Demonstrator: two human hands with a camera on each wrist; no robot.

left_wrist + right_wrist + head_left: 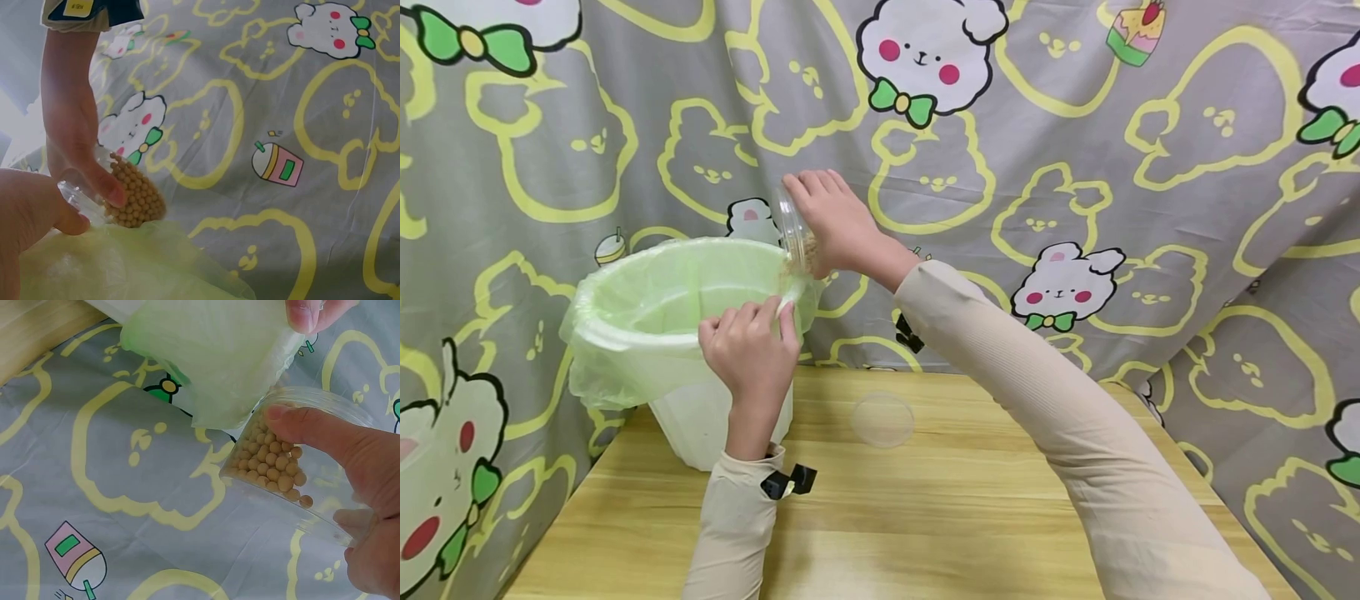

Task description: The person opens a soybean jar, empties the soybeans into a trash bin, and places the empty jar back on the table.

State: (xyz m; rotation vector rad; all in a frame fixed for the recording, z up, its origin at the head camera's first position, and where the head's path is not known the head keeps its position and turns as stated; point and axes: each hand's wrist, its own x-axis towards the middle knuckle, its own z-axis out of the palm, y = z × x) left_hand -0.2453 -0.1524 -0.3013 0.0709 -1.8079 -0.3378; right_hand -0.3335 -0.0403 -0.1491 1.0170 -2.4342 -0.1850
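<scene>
Right hand: from my end I see it gripping the clear jar firmly, thumb laid along the side next to the tan pellets.
Left hand: curled over the near right part of the bin's edge, pinching the green bag there.
Jar: tilted, up at the right end of the bag-lined rim; I can't tell exactly where its mouth points.
Spill risk: I'd worry about pellets bouncing off the rim onto the table, if the jar tips too far right or too fast.
Bag risk: if that pinch slips, the plastic could sag and leave a gap, imo.
Bin risk: leaning on one side might rock the white bin, tbh.
Arm pose: right arm reaches long and diagonal, wrist bent over; left forearm comes up short and steep.
Lid: a clear disc lies flat on the table, right of the bin.
Backdrop: cartoon-print curtain behind everything.
</scene>
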